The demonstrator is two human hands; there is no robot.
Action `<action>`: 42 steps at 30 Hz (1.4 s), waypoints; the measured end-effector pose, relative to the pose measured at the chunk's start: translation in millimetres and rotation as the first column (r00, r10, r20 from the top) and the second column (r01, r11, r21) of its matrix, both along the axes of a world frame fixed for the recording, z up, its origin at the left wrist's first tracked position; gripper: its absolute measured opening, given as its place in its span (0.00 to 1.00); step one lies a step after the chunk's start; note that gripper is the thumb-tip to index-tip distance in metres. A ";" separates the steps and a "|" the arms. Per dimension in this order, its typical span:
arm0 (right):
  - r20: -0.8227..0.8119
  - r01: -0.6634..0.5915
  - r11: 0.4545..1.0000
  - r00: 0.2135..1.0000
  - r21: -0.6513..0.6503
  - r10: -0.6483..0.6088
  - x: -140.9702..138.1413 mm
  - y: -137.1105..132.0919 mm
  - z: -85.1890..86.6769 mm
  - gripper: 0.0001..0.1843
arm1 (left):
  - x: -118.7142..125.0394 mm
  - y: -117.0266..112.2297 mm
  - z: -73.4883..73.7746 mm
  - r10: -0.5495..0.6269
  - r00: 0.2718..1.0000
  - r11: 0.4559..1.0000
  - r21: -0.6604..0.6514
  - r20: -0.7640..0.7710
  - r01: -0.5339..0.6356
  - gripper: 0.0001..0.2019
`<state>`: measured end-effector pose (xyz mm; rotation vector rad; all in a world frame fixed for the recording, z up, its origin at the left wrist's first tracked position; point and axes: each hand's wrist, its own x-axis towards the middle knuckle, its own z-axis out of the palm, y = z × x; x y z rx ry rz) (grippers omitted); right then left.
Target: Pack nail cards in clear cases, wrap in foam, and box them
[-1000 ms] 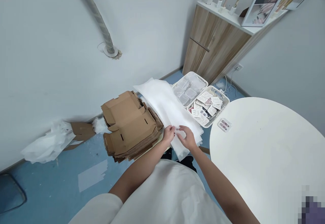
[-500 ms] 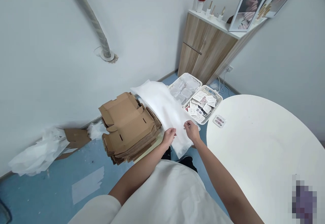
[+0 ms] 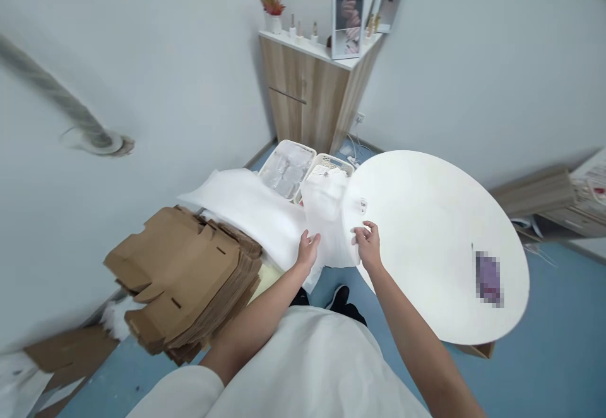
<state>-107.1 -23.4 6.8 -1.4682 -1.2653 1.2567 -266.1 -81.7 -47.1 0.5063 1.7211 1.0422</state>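
— From the head camera, what's the room?
— A round white surface (image 3: 426,235) on the right over a blue floor (image 3: 558,317), a wooden cabinet (image 3: 307,96) far off, and a stack of flat brown cardboard boxes (image 3: 189,273) on the left.
— And the thin white foam sheet (image 3: 331,222)?
— It's raised between the hands. The right hand (image 3: 369,247) pinches its near right corner, grip closed. The left hand (image 3: 307,250) is at its near left edge, and I cannot tell its grip.
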 end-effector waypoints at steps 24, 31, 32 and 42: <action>0.273 0.325 0.920 0.926 -0.219 -0.262 302.8 -36.1 -83.4 0.11 | 228.0 41.6 -10.4 -0.498 0.788 0.861 -0.100 -0.361 0.498 0.19; 0.566 0.286 0.931 0.816 -0.227 -0.113 317.1 -31.9 -88.2 0.09 | 241.6 40.0 -18.5 -0.580 0.687 0.809 -0.208 -0.437 0.550 0.18; 0.588 0.284 0.929 0.803 -0.237 -0.095 316.1 -32.0 -88.0 0.09 | 241.7 39.3 -20.4 -0.590 0.676 0.801 -0.214 -0.442 0.559 0.18; 0.786 -0.019 0.996 0.616 0.085 -0.055 301.3 -49.2 -83.1 0.19 | 228.6 38.9 -22.3 -0.589 0.184 0.532 -0.207 -0.787 0.821 0.24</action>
